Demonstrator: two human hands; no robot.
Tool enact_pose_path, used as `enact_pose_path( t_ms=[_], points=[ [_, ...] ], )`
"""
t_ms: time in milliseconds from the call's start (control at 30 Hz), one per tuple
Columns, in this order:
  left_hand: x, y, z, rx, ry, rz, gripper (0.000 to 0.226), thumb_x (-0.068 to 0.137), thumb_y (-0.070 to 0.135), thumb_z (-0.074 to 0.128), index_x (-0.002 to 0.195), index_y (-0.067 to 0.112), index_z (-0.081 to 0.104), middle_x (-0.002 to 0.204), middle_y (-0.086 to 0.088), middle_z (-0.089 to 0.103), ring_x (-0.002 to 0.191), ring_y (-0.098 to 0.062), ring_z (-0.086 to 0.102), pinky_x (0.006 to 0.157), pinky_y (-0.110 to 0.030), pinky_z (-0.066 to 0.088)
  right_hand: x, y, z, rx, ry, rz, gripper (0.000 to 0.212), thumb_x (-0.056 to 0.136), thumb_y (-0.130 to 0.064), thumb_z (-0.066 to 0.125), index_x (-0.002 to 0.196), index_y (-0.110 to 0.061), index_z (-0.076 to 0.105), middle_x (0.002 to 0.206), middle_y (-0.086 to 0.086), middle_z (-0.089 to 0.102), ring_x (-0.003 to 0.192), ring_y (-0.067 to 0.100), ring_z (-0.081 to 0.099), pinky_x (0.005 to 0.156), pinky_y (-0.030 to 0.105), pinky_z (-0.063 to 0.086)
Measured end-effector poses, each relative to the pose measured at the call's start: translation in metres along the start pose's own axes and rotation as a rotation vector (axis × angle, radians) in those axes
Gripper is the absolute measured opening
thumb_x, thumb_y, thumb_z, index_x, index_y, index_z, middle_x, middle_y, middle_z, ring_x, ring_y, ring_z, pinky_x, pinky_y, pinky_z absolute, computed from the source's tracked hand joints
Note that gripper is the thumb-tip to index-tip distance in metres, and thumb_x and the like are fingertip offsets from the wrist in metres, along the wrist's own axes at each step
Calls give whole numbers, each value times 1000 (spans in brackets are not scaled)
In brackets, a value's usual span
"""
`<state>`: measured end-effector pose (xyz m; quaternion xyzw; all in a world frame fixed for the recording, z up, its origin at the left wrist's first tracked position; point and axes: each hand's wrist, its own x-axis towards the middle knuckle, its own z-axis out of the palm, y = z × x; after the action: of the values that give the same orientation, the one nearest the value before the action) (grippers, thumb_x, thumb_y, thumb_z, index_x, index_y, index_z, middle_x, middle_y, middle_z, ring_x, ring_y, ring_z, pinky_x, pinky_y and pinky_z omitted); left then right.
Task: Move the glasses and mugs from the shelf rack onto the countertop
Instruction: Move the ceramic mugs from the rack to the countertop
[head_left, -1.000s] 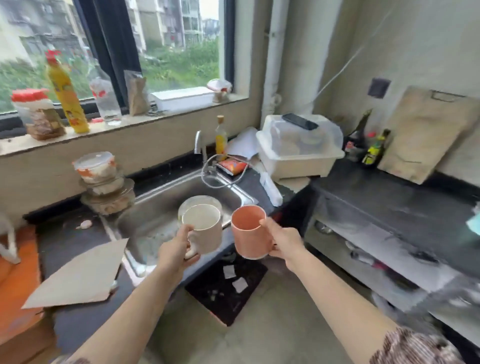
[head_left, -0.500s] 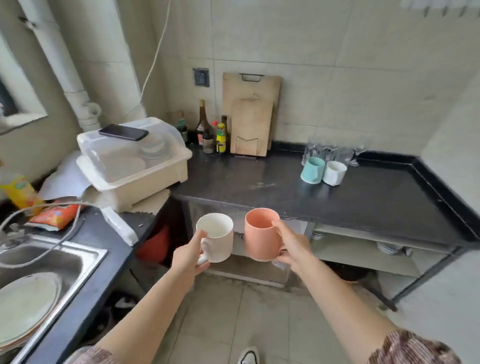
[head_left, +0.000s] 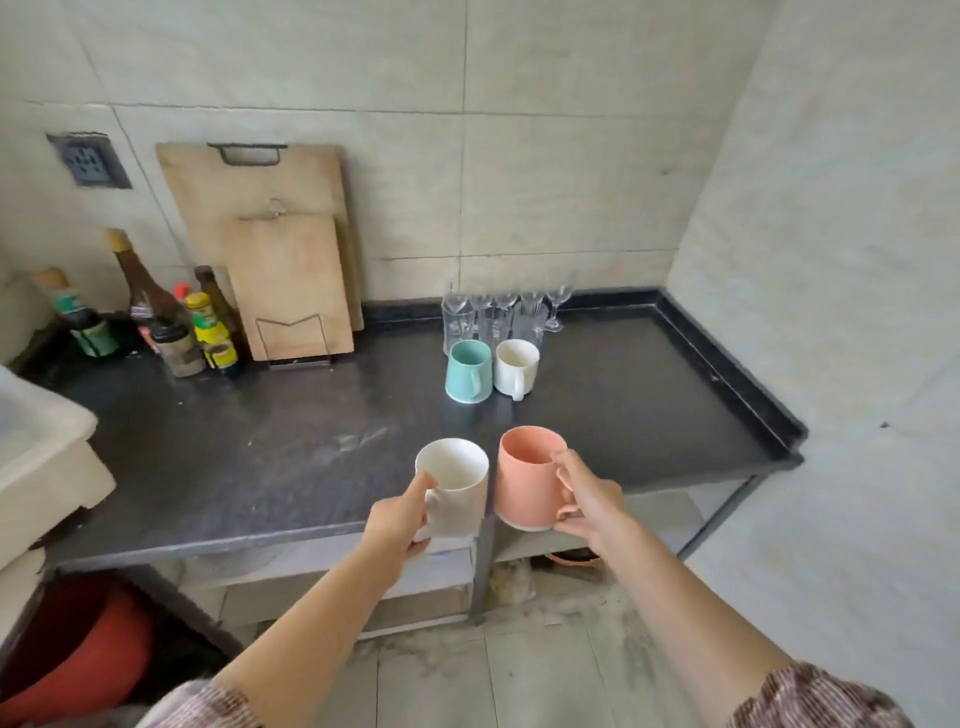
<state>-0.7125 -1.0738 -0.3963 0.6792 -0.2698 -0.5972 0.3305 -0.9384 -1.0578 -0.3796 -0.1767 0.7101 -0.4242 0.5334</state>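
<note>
With glasses (head_left: 498, 312) and 2 mugs (head_left: 491, 370) already on the countertop (head_left: 260, 441) at 12 o'clock, the left hand (head_left: 397, 522) grips a white mug (head_left: 457, 486) and the right hand (head_left: 589, 501) a pink mug (head_left: 527, 480), both unplaced.

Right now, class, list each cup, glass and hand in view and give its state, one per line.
White mug: held in the left hand, upright.
Pink mug: held in the right hand, upright.
Teal mug: standing on the countertop.
Second white mug: standing beside it.
Glasses: standing behind them.

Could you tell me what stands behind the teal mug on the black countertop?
Clear stemmed glasses cluster directly behind the teal mug by the tiled wall; the mugs cover their bases.
</note>
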Motion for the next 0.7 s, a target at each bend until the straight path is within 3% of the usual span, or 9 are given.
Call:
enact_pose_path(
  t_ms=[67,133,200,367,500,600,700],
  points=[
    [18,13,37,60,-33,32,42,80,52,61,78,11,64,82,-7,59,78,-23,60,67,-33,58,26,-16,-17,13,33,1,42,64,-50,73,81,-11,68,79,6,56,68,23,57,74,42,59],
    [34,26,76,117,-65,43,36,83,50,58,80,14,62,90,-8,61,81,-23,61,60,-30,58,57,-33,-33,25,71,4,42,65,-50,72,79,-11,67,81,7,58,74,25,60,74,43,60],
    [52,39,113,146,-78,22,38,86,49,56,93,12,63,95,-9,60,87,-25,60,62,-31,58,91,-53,-48,25,86,4,44,65,-50,71,82,-10,66,85,8,59,83,28,63,74,43,60],
    [102,70,201,99,-87,-24,42,90,48,51,106,9,60,90,-7,59,87,-25,58,64,-31,55,183,-108,-83,-54,72,-9,52,70,-48,69,100,-6,65,92,8,60,95,30,64,81,43,58],
    [134,96,262,25,-48,-110,41,93,51,44,104,13,55,89,-4,58,91,-24,58,79,-35,55,247,-147,-105,-116,48,39,49,73,-49,67,99,-8,64,95,8,61,95,29,64,83,41,58],
    [157,110,298,-28,-9,-144,33,93,44,45,107,14,53,88,-4,57,88,-22,55,78,-36,53,288,-167,-110,-150,32,59,47,75,-49,66,97,-8,65,92,7,63,93,27,65,80,39,57],
    [178,117,322,11,20,-157,41,93,45,43,107,9,58,86,-7,56,81,-22,53,78,-35,51,319,-175,-106,-183,19,99,53,78,-53,62,105,-8,62,94,6,62,88,25,63,83,38,57]
  ],
)
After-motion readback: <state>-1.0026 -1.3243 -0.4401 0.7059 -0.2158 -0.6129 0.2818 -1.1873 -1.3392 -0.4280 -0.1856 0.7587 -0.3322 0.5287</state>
